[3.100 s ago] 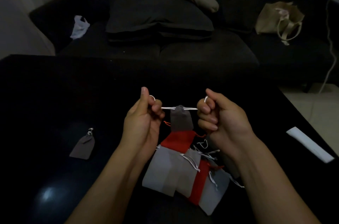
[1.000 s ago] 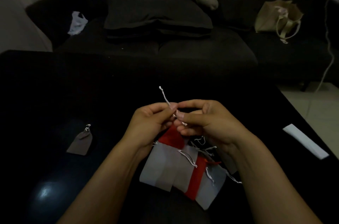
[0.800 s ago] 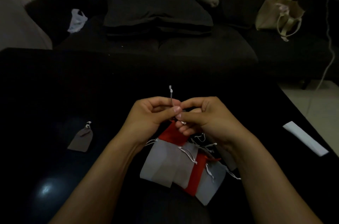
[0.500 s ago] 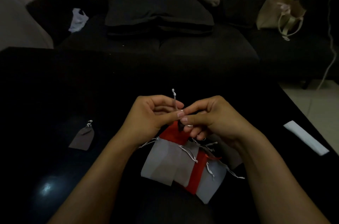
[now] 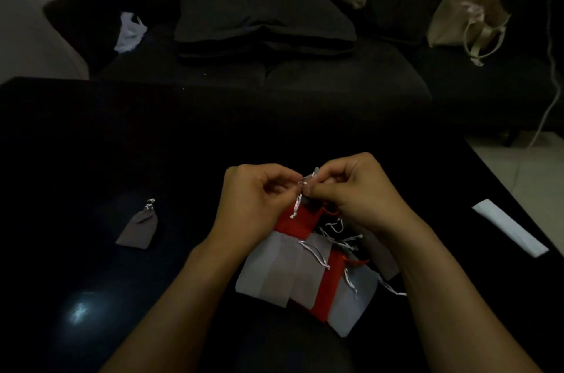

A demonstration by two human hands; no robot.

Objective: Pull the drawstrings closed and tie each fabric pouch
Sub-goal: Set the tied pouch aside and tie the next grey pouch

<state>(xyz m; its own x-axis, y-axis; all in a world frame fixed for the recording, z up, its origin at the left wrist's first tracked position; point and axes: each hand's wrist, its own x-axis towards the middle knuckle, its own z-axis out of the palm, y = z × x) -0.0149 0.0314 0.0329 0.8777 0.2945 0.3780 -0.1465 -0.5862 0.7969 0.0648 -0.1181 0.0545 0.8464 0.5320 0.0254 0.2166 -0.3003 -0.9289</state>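
head view: your left hand (image 5: 256,198) and right hand (image 5: 357,192) meet above the black table (image 5: 183,134), fingertips nearly touching, both with fingers curled in a tight pinch on the pale drawstring (image 5: 300,192) of a small grey pouch (image 5: 311,205). that pouch hangs between your hands, mostly hidden by your right fingers; only a dark sliver of it shows. one free cord end dangles down from the pinch over the red pouch (image 5: 297,221) beneath.

you look to be in the middle of tying the knot on this one: the neck seems already cinched, and the cords are being crossed or looped. whether the loop is fully formed is too small and dim to tell.

the next move calls for feeding the loose end through and drawing both cords apart evenly, keeping the pinch close to the neck so the gather does not slacken.

under your wrists lies the pile of untied pouches (image 5: 305,275), grey and red, flat, with cords loose. to the left, well apart, a finished pouch (image 5: 137,229) lies on the table, its cords bunched at the top. a white strip (image 5: 509,232) lies near the right edge.
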